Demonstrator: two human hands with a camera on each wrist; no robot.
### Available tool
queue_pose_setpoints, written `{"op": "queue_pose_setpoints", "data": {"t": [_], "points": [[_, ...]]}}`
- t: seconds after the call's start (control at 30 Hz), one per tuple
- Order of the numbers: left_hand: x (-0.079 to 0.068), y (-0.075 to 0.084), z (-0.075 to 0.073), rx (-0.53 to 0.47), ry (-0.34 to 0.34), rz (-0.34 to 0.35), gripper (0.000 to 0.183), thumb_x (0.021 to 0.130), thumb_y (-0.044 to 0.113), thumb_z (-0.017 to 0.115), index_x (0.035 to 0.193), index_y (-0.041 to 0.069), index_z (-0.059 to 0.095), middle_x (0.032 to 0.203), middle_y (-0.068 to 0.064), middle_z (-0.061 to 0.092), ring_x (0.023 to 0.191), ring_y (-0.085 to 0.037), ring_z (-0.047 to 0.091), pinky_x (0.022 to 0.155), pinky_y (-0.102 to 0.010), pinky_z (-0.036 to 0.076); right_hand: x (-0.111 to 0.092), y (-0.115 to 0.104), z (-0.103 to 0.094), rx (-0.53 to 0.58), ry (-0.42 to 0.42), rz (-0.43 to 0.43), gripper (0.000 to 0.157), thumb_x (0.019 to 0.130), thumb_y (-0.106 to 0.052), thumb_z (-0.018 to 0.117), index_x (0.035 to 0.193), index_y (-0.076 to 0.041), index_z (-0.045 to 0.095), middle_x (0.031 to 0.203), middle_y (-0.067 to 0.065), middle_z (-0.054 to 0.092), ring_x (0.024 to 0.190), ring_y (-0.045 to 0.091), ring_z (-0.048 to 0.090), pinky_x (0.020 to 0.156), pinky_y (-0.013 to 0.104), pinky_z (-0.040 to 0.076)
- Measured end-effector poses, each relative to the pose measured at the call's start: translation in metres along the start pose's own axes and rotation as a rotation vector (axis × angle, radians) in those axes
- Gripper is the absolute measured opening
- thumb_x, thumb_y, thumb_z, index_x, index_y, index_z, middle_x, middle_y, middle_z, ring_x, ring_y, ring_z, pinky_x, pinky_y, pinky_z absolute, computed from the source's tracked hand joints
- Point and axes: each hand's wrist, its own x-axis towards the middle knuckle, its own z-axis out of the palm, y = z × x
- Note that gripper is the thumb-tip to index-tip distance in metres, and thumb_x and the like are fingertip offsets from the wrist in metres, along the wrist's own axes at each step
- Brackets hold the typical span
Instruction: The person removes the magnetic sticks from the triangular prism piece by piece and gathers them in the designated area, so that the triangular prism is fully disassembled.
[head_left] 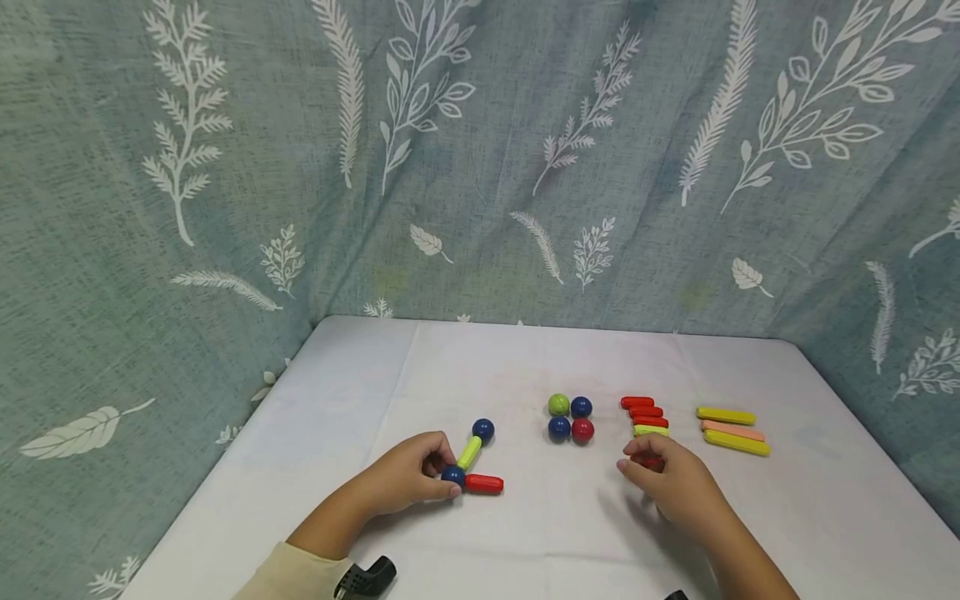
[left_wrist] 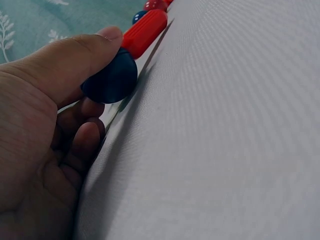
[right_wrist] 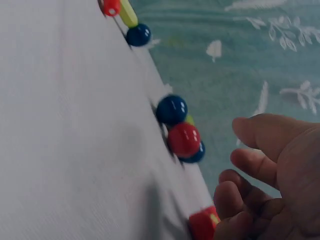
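In the head view my left hand (head_left: 412,473) pinches a dark blue ball (head_left: 453,476) between thumb and fingers. Joined to that ball are a red rod (head_left: 484,483), pointing right, and a yellow-green rod (head_left: 469,453), which runs up to a second blue ball (head_left: 483,430). The left wrist view has the thumb lying along the held ball (left_wrist: 112,77), the red rod (left_wrist: 145,34) beyond it. My right hand (head_left: 675,479) hovers at the near end of the short rods, overlapping a red rod (head_left: 648,460). Its thumb and index finger stand apart with nothing between them in the right wrist view.
Mid-table, a green ball (head_left: 558,405), two blue balls and a red ball (head_left: 582,431) sit in a cluster. Short red rods (head_left: 645,412) and a yellow-green one (head_left: 651,431) lie right of them. Longer yellow (head_left: 737,442) and orange (head_left: 733,430) rods lie farther right.
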Motion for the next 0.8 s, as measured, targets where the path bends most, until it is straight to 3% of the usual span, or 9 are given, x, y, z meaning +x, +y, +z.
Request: {"op": "queue_pose_setpoints", "data": {"t": [0.2, 0.43, 0.8], "points": [[0.0, -0.001, 0.0, -0.002, 0.0, 0.004, 0.035, 0.082, 0.029, 0.091, 0.101, 0.02, 0.063, 0.097, 0.0, 0.063, 0.089, -0.018, 0.057, 0.075, -0.028, 0.05, -0.007, -0.02, 0.02, 0.026, -0.046, -0.058, 0.026, 0.089, -0.03, 0.084, 0.109, -0.018, 0.071, 0.1, -0.002, 0.07, 0.083, 0.019, 0.06, 0.067, 0.033, 0.051], [0.0, 0.0, 0.0, -0.008, -0.007, -0.005, 0.035, 0.083, 0.028, 0.091, 0.101, 0.019, 0.063, 0.097, 0.0, 0.062, 0.089, -0.018, 0.057, 0.075, -0.027, 0.05, -0.014, -0.038, 0.04, 0.057, -0.155, -0.089, 0.021, 0.088, -0.024, 0.086, 0.102, -0.02, 0.071, 0.094, -0.003, 0.068, 0.074, 0.019, 0.061, 0.062, 0.033, 0.053], [-0.002, 0.002, 0.0, -0.014, -0.006, 0.017, 0.033, 0.083, 0.024, 0.09, 0.102, 0.019, 0.063, 0.096, 0.0, 0.062, 0.088, -0.018, 0.057, 0.075, -0.027, 0.049, -0.012, -0.065, 0.069, 0.025, -0.294, -0.257, 0.018, 0.089, -0.024, 0.083, 0.101, -0.019, 0.069, 0.091, -0.004, 0.066, 0.075, 0.019, 0.059, 0.06, 0.034, 0.052]]}}
